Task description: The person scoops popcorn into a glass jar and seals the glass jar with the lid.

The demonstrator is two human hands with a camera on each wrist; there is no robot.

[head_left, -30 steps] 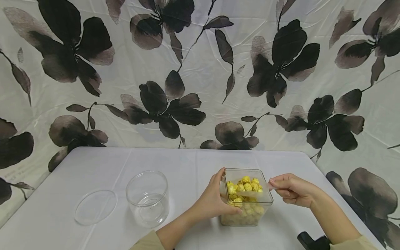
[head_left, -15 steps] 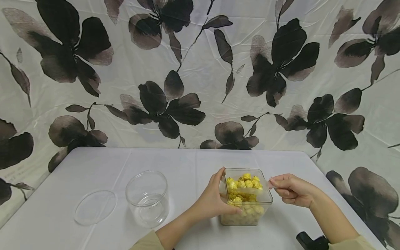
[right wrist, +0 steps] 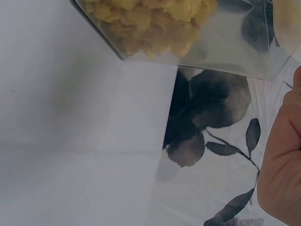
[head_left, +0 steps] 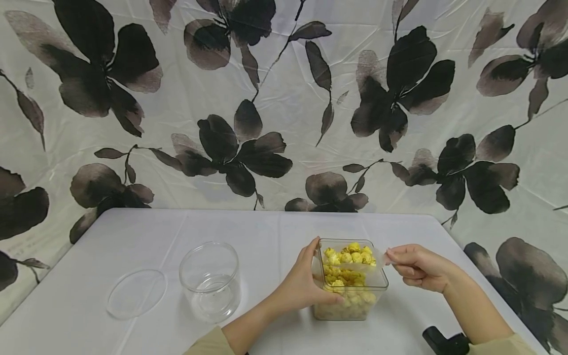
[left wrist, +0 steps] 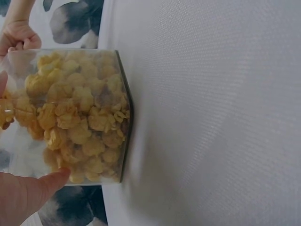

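Note:
A clear square-topped container [head_left: 341, 311] of yellow popcorn [head_left: 343, 276] stands right of the table's middle. My left hand [head_left: 301, 286] grips it from the left, thumb across the front and fingers along the far left side. In the left wrist view the thumb presses on the wall of the container [left wrist: 28, 155]. My right hand [head_left: 421, 266] pinches the end of a translucent, whitish scoop [head_left: 367, 267] at the container's right rim. Several popcorn pieces rest on the scoop, just inside the opening. Its exact outline is hard to make out.
A clear round jar [head_left: 210, 291] stands open on the left of the white table [head_left: 266, 231]. Beside it lies a clear round lid [head_left: 136, 294]. A black object [head_left: 443, 341] sits near the right forearm. A floral cloth [head_left: 284, 98] hangs behind the table.
My right hand has shifted slightly up and to the right. The scoop and the popcorn on it have risen a little in the container. My left hand has stayed still.

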